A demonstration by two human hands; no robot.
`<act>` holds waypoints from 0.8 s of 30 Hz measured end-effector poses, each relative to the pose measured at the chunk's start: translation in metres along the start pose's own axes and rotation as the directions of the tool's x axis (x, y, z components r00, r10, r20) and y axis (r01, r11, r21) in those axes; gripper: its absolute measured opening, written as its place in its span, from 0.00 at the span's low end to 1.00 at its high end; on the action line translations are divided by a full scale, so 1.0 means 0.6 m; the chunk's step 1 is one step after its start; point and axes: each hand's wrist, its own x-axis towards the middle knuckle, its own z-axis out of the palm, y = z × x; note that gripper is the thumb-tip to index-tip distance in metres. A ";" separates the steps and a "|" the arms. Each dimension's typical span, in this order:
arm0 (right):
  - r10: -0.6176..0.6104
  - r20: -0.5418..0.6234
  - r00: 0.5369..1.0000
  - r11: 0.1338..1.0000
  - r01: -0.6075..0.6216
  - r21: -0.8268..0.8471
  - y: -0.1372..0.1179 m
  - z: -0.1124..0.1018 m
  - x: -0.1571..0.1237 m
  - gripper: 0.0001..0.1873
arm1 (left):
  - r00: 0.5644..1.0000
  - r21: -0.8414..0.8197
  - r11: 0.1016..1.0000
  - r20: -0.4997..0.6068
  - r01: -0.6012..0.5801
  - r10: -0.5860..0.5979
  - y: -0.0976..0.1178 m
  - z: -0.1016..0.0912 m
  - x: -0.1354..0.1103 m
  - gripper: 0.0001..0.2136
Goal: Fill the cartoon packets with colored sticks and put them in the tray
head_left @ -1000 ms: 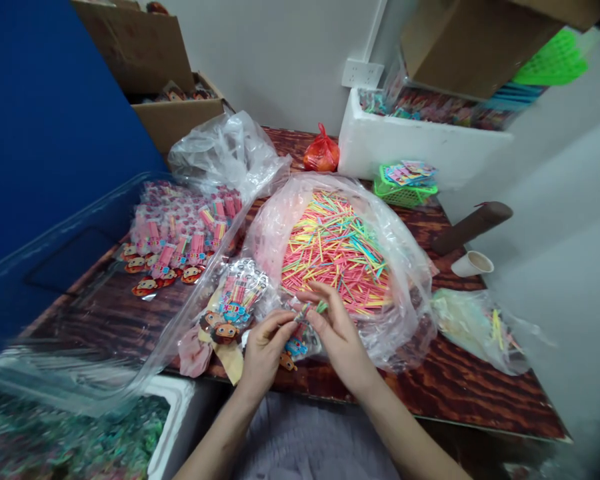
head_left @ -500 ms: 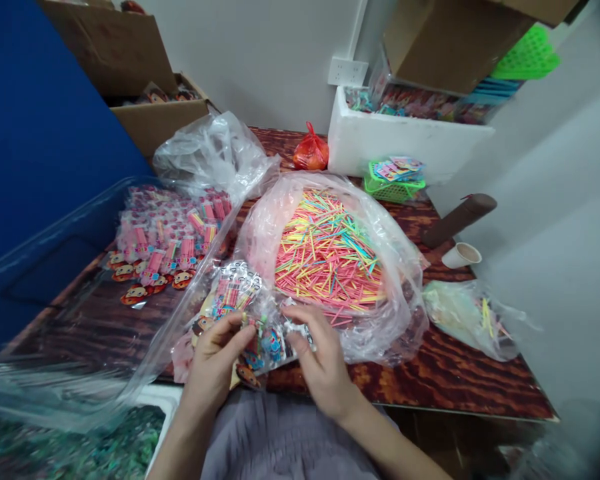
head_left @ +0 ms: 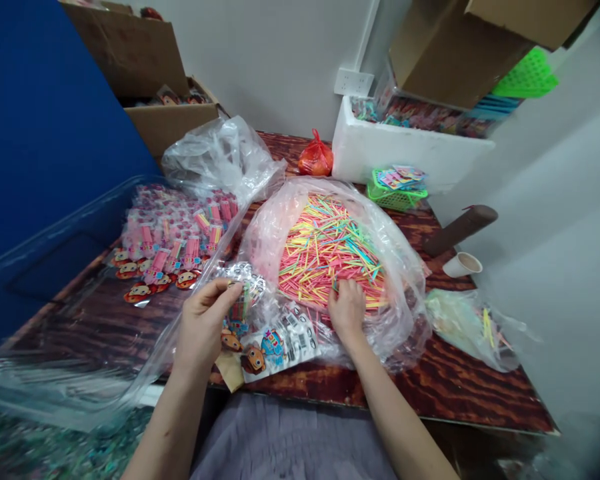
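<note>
My left hand [head_left: 203, 320] is raised over the near table edge, its fingers pinched on a small clear cartoon-printed packet [head_left: 240, 308] with coloured sticks inside. My right hand [head_left: 347, 308] reaches into the open clear bag [head_left: 405, 293] and its curled fingers rest in the heap of pink, yellow, green and blue sticks [head_left: 330, 250]; whether they grip any is hidden. Empty printed packets [head_left: 280, 343] lie on the table between my hands.
Filled packets [head_left: 173, 233] lie piled on a clear sheet at the left. A crumpled clear bag [head_left: 220, 157], red bag [head_left: 315, 159], white foam box [head_left: 405, 150], green basket [head_left: 397, 187], paper cup [head_left: 461, 265] and brown roll [head_left: 460, 229] stand farther back and right.
My right hand left the packet and moved forward into the stick heap. My left hand moved left and lifted with the packet pinched in it.
</note>
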 end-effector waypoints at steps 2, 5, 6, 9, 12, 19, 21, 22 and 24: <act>-0.004 0.008 1.000 1.000 0.004 -0.020 0.003 -0.008 -0.004 0.07 | 0.998 0.142 0.988 0.023 -0.057 0.054 -0.014 -0.001 0.015 0.11; -0.075 0.014 0.997 0.996 0.076 -0.036 0.004 -0.026 -0.009 0.09 | 0.984 0.402 0.898 0.080 -0.180 0.161 -0.049 0.000 0.043 0.12; -0.118 0.028 0.993 0.992 0.119 -0.044 0.002 -0.031 -0.009 0.09 | 0.975 0.498 0.839 0.085 -0.220 0.205 -0.063 0.001 0.052 0.12; -0.261 0.127 0.957 0.958 0.273 -0.083 -0.003 -0.032 -0.002 0.09 | 0.943 0.705 0.656 0.053 -0.270 0.330 -0.100 0.003 0.067 0.12; -0.398 0.199 0.895 0.900 0.424 -0.104 0.000 -0.018 0.011 0.12 | 0.925 0.738 0.619 0.018 -0.268 0.380 -0.122 0.003 0.069 0.11; -0.597 0.243 0.765 0.761 0.635 -0.128 0.001 0.000 0.034 0.18 | 0.922 0.736 0.614 0.033 -0.283 0.385 -0.124 0.001 0.065 0.12; -0.617 0.272 0.738 0.737 0.664 -0.129 -0.008 0.000 0.041 0.16 | 0.922 0.751 0.598 0.036 -0.279 0.385 -0.123 0.001 0.066 0.12; -0.624 0.281 0.729 0.726 0.674 -0.134 -0.012 0.000 0.045 0.16 | 0.923 0.760 0.588 0.040 -0.278 0.383 -0.123 0.001 0.067 0.12; -0.641 0.279 0.715 0.707 0.691 -0.150 -0.019 0.000 0.054 0.16 | 0.923 0.774 0.569 0.051 -0.278 0.381 -0.124 0.000 0.067 0.11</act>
